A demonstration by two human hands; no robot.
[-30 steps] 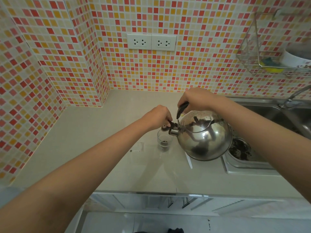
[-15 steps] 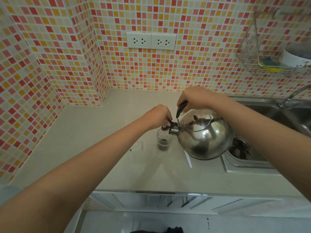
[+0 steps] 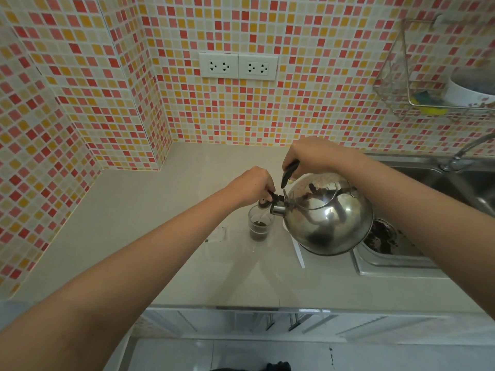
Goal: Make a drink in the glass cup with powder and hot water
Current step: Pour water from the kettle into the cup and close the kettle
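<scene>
right hand [image 3: 313, 156] grips tilted kettle [image 3: 328, 218] handle; left hand [image 3: 253, 184] pinches its spout cap, cup [image 3: 259, 223] just below.

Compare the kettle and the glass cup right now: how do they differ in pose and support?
The kettle is tilted and held off the counter by the right hand; the glass cup stands upright on the counter. The kettle is shiny opaque metal, the cup clear with dark contents. The kettle looks far larger.
</scene>
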